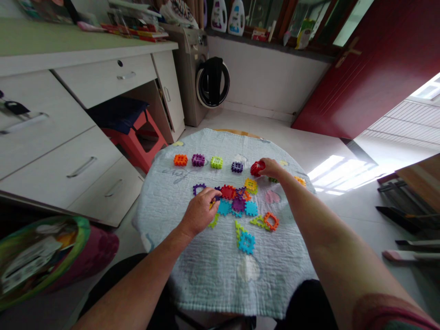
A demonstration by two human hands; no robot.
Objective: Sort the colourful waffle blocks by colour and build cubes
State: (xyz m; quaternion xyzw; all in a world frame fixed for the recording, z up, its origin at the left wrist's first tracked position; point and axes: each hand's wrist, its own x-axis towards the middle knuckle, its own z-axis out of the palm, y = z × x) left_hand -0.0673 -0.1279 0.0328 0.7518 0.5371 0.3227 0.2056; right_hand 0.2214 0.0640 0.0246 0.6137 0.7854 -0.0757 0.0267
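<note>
My right hand [270,168] has its fingers around a stack of red interlocking toy pieces [257,168] at the right of the back row. Over the left side of the loose pile, my left hand [202,208] is closed, with a bit of yellow showing at its fingertips; what it holds is mostly hidden. The pile has a red piece [228,191], a purple piece [239,204] and blue pieces [251,208]. Orange [180,160], purple [198,160], lime [216,162] and dark violet [237,167] stacks form the row. A green stack lies partly behind my right wrist.
A pale patterned cloth [206,275] covers the round table. Nearer me lie a blue square piece [246,243], an orange frame [271,221] and lime triangles. A red stool [144,137] and a full bin [82,247] stand left; a washing machine [190,68] is behind.
</note>
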